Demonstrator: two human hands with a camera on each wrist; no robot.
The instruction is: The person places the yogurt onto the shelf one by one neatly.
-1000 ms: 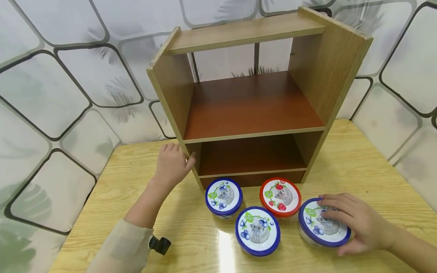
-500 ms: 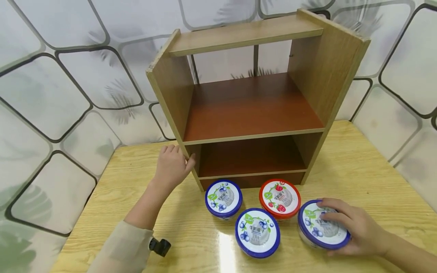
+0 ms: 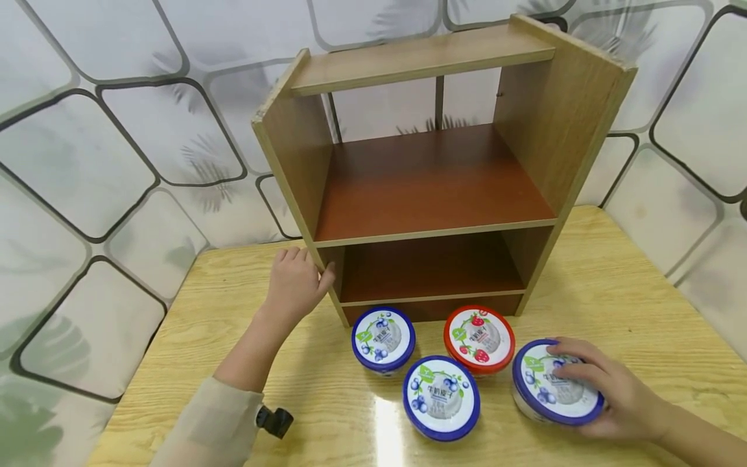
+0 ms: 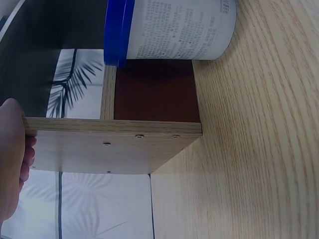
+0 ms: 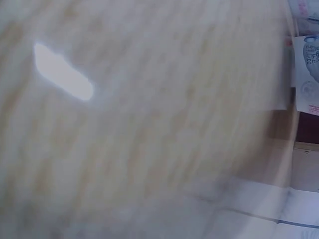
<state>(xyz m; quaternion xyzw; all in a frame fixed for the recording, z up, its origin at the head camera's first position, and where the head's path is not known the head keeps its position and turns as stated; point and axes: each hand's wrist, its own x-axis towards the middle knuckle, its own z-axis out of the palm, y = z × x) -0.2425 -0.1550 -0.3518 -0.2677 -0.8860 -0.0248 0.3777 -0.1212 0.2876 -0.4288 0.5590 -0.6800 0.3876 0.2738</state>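
My left hand [image 3: 296, 279] grips the left side panel of a small wooden shelf [image 3: 434, 232], thumb on the inner side and fingers outside. In the left wrist view, the hand [image 4: 11, 159] holds that panel's edge. At the right, my right hand [image 3: 621, 395] grips a blue-lidded tub [image 3: 554, 379] with blueberries on its lid; fingertips lie over the lid and the thumb is mostly hidden. Nearby stand a red-lidded tub [image 3: 480, 338] with strawberries and two more blue-lidded tubs, one near the shelf [image 3: 382, 338] and one closer to me [image 3: 441, 397].
The shelf has a reddish-brown upper board [image 3: 432, 181] and a lower compartment [image 3: 428, 269], and stands on a pale wood table [image 3: 327, 402]. Patterned cloth [image 3: 128, 130] hangs behind and at both sides. The right wrist view is mostly blurred tabletop.
My right hand has drawn its fingers in closer around the blue-lidded tub, its thumb slipping under the lid's near right side. The left hand and the other tubs stay put.
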